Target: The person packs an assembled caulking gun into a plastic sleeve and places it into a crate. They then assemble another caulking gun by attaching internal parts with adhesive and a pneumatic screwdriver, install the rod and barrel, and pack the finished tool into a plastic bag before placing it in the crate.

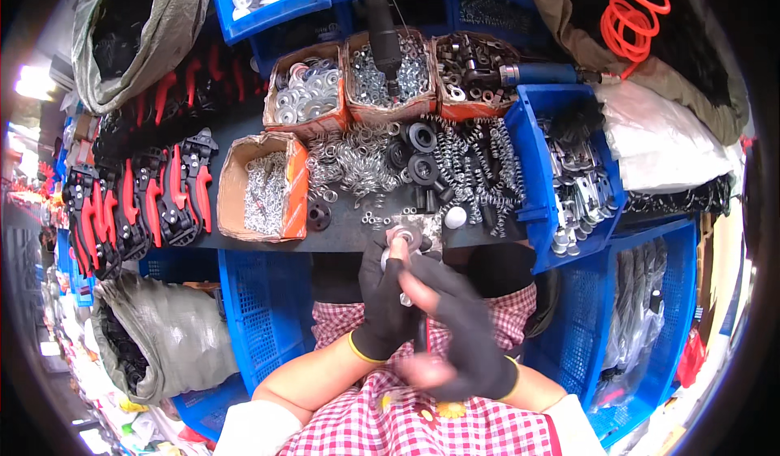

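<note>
Here the left hand (383,306) pinches a small round metal washer (400,236) at its fingertips, just above the right hand (455,330), whose fingers curl loosely.

Matt black knit gloves (390,310), shiny metal washers (307,90), rough brown cardboard box (231,184), glossy blue plastic bin (526,143)

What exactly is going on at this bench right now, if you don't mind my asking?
A person in black fingerless gloves works at the near edge of a dark bench. The left hand presses a fingertip onto a round metal washer-like part, while the right hand crosses beside it. Cardboard boxes of washers, loose springs and red-handled cutters lie around.
</note>
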A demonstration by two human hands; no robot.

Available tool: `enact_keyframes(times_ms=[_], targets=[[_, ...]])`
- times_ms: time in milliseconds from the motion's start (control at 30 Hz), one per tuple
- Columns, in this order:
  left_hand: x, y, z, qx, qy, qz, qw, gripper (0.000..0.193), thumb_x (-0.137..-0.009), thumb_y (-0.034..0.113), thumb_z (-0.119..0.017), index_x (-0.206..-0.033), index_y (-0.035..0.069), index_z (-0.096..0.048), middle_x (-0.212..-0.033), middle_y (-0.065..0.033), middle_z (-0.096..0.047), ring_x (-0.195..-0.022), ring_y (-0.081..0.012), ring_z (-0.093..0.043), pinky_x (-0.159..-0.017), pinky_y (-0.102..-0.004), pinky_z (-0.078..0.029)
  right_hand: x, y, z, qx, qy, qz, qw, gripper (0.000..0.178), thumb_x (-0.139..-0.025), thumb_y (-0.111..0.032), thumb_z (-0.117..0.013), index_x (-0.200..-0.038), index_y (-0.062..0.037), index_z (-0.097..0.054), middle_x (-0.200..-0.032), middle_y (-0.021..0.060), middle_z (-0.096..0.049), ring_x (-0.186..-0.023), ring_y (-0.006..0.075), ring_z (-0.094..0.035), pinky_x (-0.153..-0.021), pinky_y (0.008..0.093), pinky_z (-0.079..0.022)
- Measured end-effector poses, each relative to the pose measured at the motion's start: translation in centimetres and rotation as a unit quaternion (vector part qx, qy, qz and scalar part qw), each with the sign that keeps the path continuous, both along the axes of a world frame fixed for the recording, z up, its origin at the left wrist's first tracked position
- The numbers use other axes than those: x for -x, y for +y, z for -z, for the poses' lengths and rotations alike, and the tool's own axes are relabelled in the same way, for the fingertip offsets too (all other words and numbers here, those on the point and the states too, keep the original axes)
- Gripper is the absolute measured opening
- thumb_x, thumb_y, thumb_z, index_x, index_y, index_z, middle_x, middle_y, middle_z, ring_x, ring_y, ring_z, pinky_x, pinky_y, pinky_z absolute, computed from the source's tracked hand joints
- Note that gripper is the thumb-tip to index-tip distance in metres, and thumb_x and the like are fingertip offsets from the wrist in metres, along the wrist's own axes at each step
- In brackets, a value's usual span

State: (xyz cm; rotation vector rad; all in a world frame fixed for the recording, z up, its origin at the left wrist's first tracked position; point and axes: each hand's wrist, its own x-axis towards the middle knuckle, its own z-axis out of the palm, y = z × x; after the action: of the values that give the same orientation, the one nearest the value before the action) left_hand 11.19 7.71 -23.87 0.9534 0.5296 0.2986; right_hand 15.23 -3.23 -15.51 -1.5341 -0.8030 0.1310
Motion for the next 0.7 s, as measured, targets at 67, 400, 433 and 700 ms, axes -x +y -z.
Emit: enact_keyframes(times_ms=[67, 400, 433, 700], targets=[[-0.9, -0.2, -0.6, -0.033, 0.060, -0.076, 0.995, 0.022, -0.102, 0.020, -0.046, -0.111, 0.002, -0.054, -0.097, -0.0047, -0.060, -0.084, -0.0096, -0.059, -0.071, -0.0249, -0.050, -0.1, 0.3, 1.1, 0.014, -0.015, -0.085, 0.996, 0.038, -0.090, -0.034, -0.062, -0.105, 0.0008, -0.067, -0.115, 0.0247, -0.064, -0.109, 0.0362, -0.063, -0.096, 0.0466, -0.047], [-0.7, 0.4, -1.6, -0.009, 0.010, -0.044, 0.999, 0.022, -0.099, 0.024, -0.052, -0.109, 0.005, -0.057, -0.096, -0.0060, -0.063, -0.085, -0.0160, -0.063, -0.072, -0.0313, -0.054, -1.0, -2.0, 2.4, -0.018, 0.007, -0.104, 0.994, 0.053, -0.087, -0.032, -0.063, -0.127, 0.0006, -0.057, -0.124, 0.0253, -0.060, -0.116, 0.0371, -0.059, -0.100, 0.0436, -0.045], [-0.2, 1.5, -0.7, -0.220, -0.022, 0.041, 0.974, 0.023, -0.098, 0.025, -0.054, -0.108, 0.005, -0.057, -0.095, -0.0064, -0.063, -0.085, -0.0168, -0.063, -0.073, -0.0323, -0.053, 0.4, -0.5, 1.4, 0.010, 0.015, -0.063, 0.998, 0.052, -0.080, -0.024, -0.067, -0.124, 0.0013, -0.059, -0.120, 0.0260, -0.060, -0.108, 0.0373, -0.062, -0.093, 0.0429, -0.048], [3.0, 4.3, -9.2, -0.136, -0.001, 0.074, 0.988, 0.018, -0.094, 0.023, -0.058, -0.093, 0.004, -0.058, -0.093, -0.0079, -0.056, -0.084, -0.0141, -0.055, -0.076, -0.0296, -0.045, -2.5, -0.5, 2.2, 0.058, -0.100, -0.062, 0.991, 0.043, -0.074, -0.008, -0.069, -0.116, -0.0006, -0.061, -0.100, 0.0139, -0.064, -0.085, 0.0276, -0.065, -0.062, 0.0350, -0.050]])
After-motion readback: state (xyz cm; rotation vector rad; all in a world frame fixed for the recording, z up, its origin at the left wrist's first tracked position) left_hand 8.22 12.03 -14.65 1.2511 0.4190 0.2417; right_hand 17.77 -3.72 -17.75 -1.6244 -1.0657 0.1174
